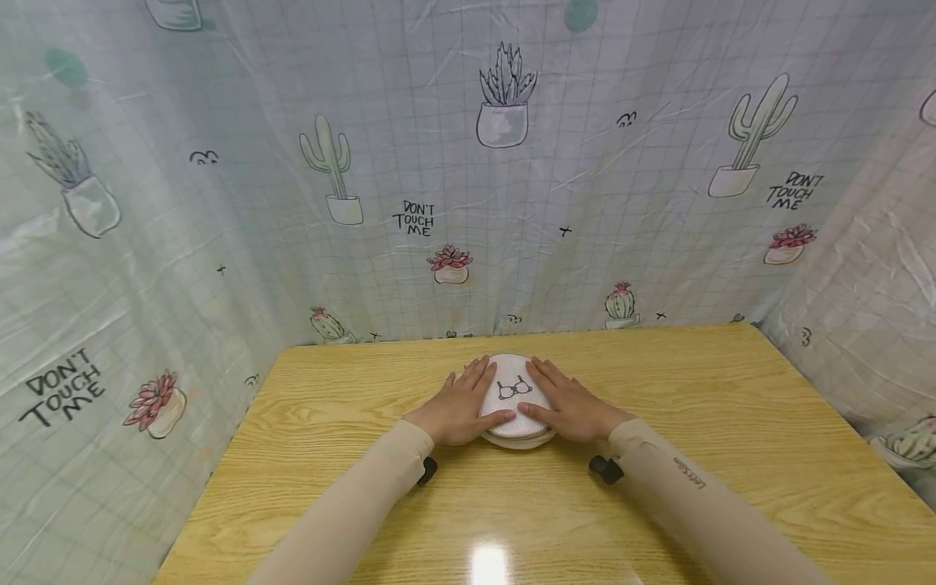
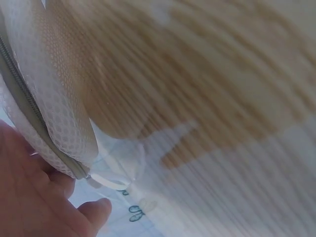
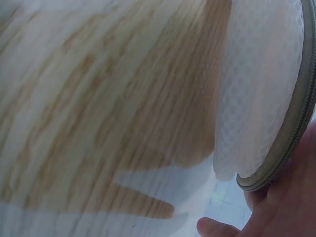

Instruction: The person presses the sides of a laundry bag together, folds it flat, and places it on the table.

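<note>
A round white mesh bra wash bag (image 1: 513, 370) with a bra drawing on top lies on the table. My left hand (image 1: 465, 406) rests on its left side and my right hand (image 1: 574, 404) on its right. The fingers of both point away from me, fairly straight, and the thumbs reach inward over the top near the drawing. Along the bag's side runs a zip (image 2: 30, 96), edged in beige, with a white loop (image 2: 109, 183) near it in the left wrist view. The right wrist view shows the zipped edge (image 3: 289, 160) beside the hand. The bag's inside is hidden.
The wood-grain table (image 1: 344, 422) reflects a bright light near its front. A curtain (image 1: 409, 146) printed with potted cacti stands along the back and both sides. A black device (image 1: 605, 470) sits under the right wrist, another (image 1: 428, 471) under the left.
</note>
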`<state>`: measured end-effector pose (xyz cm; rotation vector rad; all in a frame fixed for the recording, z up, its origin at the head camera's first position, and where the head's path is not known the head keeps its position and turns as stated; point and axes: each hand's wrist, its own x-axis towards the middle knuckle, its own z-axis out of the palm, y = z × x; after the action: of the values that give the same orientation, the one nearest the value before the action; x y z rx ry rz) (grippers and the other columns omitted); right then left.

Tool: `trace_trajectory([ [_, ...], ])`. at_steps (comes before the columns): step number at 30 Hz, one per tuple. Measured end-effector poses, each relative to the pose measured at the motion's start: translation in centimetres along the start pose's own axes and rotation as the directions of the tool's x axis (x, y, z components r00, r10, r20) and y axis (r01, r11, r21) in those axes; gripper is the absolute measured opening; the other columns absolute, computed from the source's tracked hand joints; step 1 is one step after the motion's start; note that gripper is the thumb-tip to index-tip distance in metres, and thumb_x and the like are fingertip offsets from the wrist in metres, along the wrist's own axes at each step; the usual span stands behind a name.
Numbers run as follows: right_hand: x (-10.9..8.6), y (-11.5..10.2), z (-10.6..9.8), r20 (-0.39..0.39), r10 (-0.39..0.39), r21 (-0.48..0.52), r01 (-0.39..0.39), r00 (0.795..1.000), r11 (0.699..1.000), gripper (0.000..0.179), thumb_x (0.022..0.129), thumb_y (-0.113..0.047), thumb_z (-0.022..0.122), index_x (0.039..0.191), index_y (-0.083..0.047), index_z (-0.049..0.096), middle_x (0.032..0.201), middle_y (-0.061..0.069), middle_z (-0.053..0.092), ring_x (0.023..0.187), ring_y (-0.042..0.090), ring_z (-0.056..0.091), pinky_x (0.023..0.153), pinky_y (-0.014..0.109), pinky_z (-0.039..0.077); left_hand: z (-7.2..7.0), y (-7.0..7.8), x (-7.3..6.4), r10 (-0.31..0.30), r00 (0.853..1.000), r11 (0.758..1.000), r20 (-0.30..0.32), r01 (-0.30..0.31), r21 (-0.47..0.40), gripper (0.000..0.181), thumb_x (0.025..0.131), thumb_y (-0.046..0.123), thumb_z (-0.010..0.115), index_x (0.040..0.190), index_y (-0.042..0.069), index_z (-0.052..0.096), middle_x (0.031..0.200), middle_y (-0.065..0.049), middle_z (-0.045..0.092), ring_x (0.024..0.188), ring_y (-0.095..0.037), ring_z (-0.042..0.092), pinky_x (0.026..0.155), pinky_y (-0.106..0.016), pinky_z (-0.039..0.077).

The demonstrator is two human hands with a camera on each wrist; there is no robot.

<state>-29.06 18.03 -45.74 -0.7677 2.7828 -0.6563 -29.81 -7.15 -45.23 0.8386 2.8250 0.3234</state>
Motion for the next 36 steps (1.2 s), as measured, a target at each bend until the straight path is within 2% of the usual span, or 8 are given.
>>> trace_trajectory([
  [12,0.0,0.0,0.2,0.039,0.025,-0.001,-0.025,0.999,1.0,0.087,0.107,-0.06,0.041,0.168,-0.009,0.005,0.176,0.014,0.002,0.162,0.039,0.001,0.123,0.073,0.014,0.5,0.0,0.0,-0.023,1.0,1.0,0.009,0.023,0.013,0.1,0.1,0.077,0.035,0.168,0.009,0.007,0.176,-0.009,0.001,0.164,-0.027,0.006,0.129,-0.06,0.017],
  [23,-0.1,0.1,0.7,0.053,0.031,0.0,-0.031,0.998,1.0,0.088,0.107,-0.06,0.041,0.168,-0.01,0.003,0.176,0.014,-0.001,0.162,0.039,0.0,0.122,0.075,0.011,1.0,-0.1,0.0,-0.008,1.0,1.0,0.02,0.007,0.019,0.098,0.101,0.072,0.041,0.167,0.006,0.009,0.176,-0.013,0.003,0.163,-0.032,0.008,0.128,-0.06,0.02],
  [36,0.4,0.8,1.4,0.067,0.045,-0.019,-0.044,0.997,0.999,0.091,0.105,-0.064,0.041,0.168,-0.014,0.0,0.177,0.009,-0.004,0.163,0.034,-0.003,0.122,0.075,0.011,0.6,0.3,-0.2,-0.024,0.998,1.0,0.052,0.024,0.007,0.1,0.1,0.074,0.041,0.168,0.009,0.008,0.176,-0.011,0.002,0.163,-0.03,0.007,0.128,-0.058,0.02],
])
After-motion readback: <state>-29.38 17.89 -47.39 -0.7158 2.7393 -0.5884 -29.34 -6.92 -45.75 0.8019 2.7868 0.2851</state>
